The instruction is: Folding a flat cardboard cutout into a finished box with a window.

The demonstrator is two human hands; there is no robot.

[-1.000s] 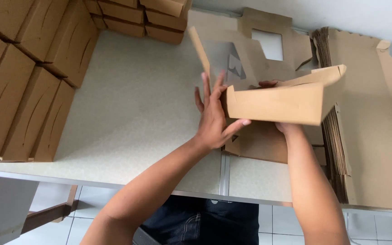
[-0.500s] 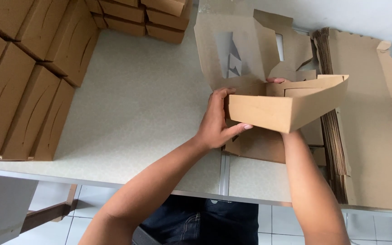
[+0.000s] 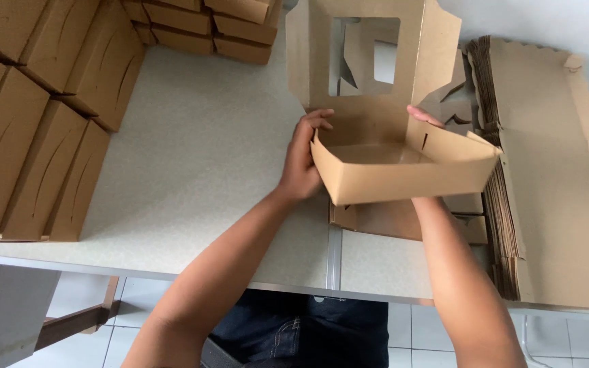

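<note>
Far left: finished brown boxes (image 3: 28, 129) stacked in rows on the speckled tabletop (image 3: 192, 177), more of them (image 3: 206, 27) along the back edge. Centre left: left hand (image 3: 303, 167) pressed flat against the left wall of a half-formed cardboard box (image 3: 403, 174), thumb and fingers curled over the wall's upper edge, grip closed on that wall. Box held just above the tabletop, tilted slightly toward the camera, tray section now squared up with front and side walls standing. Compared with a second ago: left hand then open-palmed and splayed beside the box, now clamped on the wall; box then skewed and carried to the right, now centred between both hands. Windowed lid flap (image 3: 363, 61) then partly folded down, now upright behind the tray, cut-out window in full view. Read as: tray walls erected, lid not yet folded down. Centre right: right hand (image 3: 425, 117) mostly hidden behind the right wall, fingertips showing over the rim; grip on that wall likely but exact closure cannot be told. Beneath the box: a flat cardboard blank (image 3: 403, 221) lying on the tabletop. Far right: tall stack of unfolded flat blanks (image 3: 553, 177), edges fanned toward the box, touching nothing held.
</note>
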